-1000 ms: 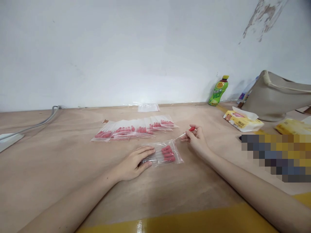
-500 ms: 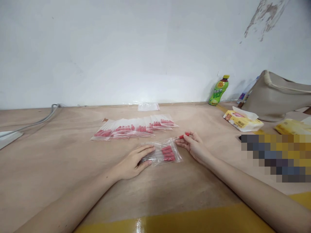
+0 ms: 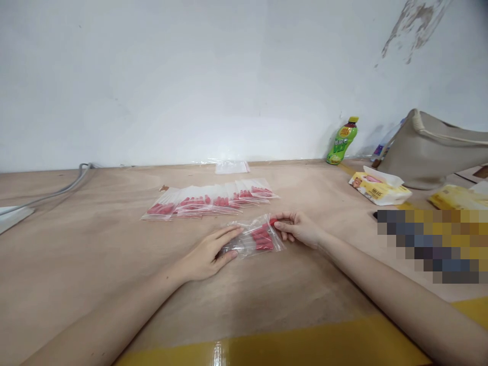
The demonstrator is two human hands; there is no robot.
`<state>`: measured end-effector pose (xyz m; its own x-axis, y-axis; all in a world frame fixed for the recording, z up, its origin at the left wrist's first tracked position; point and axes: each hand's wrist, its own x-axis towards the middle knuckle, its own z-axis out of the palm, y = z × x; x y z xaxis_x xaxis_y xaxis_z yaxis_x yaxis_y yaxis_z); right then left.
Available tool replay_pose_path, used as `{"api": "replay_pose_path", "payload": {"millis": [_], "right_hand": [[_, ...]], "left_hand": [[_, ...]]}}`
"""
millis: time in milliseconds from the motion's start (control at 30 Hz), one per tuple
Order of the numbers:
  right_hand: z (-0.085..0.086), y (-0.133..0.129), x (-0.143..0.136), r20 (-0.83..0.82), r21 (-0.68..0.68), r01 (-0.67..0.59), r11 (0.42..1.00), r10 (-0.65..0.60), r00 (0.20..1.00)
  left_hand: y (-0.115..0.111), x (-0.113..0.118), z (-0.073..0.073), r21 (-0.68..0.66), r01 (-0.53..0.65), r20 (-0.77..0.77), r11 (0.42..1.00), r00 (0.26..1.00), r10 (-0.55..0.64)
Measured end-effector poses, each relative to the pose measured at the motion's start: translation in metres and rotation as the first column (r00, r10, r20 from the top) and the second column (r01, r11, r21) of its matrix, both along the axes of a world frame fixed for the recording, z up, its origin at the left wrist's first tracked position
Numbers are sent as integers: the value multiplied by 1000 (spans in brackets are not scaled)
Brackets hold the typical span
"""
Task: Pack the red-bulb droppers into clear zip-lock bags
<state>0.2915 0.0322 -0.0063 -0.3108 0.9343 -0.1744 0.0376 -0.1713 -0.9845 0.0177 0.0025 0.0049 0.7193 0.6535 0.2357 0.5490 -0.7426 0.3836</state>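
Observation:
In the middle of the table lies a clear zip bag (image 3: 246,246) with several red-handled pieces (image 3: 262,239) inside, their handles toward the bag's right end. My left hand (image 3: 211,254) rests on the bag's left part, fingers stretched out along it and thumb apart at its near edge. At the bag's right end, my right hand (image 3: 299,229) pinches another red-handled tool (image 3: 272,222) by its handle. The thin shaft of this one points left into the bag's mouth and is mostly hidden by plastic. Beyond my hands lies an overlapping row of filled zip bags (image 3: 206,201).
An empty-looking zip bag (image 3: 232,167) lies near the wall. To the right stand a green drink bottle (image 3: 342,141), a tissue pack (image 3: 379,188) and a beige bag (image 3: 423,152); a blurred-out patch (image 3: 430,244) is nearer. A grey cable (image 3: 72,185) runs at left.
My right hand has moved left, sliding the red-handled tool further into the bag's open end. My left hand stays in place on the bag.

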Motion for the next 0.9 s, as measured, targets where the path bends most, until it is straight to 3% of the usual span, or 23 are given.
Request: {"api": "replay_pose_path", "payload": {"millis": [100, 433, 500, 633, 700, 800, 900], "right_hand": [[0, 1, -4, 54, 11, 12, 1000, -12, 998], [-10, 4, -23, 87, 176, 267, 947, -285, 955], [-12, 4, -26, 79, 242, 244, 939, -270, 960], [-13, 7, -22, 109, 251, 22, 968, -51, 993], [-13, 9, -17, 154, 246, 72, 967, -112, 982], [-11, 10, -12, 246, 397, 219, 891, -333, 910], [-1, 10, -13, 413, 636, 105, 764, -452, 791]], "left_hand": [[0, 0, 1, -3, 1, -1, 1000, 1000, -1], [-1, 1, 2, -10, 2, 4, 1000, 1000, -2], [-1, 1, 2, -9, -4, -3, 1000, 1000, 4], [-1, 1, 2, -2, -6, -1, 1000, 1000, 6], [-2, 1, 2, -4, 4, 8, 1000, 1000, -4], [-1, 2, 2, -12, 3, 14, 1000, 1000, -3], [0, 1, 0, -15, 3, 2, 1000, 1000, -3]]}}
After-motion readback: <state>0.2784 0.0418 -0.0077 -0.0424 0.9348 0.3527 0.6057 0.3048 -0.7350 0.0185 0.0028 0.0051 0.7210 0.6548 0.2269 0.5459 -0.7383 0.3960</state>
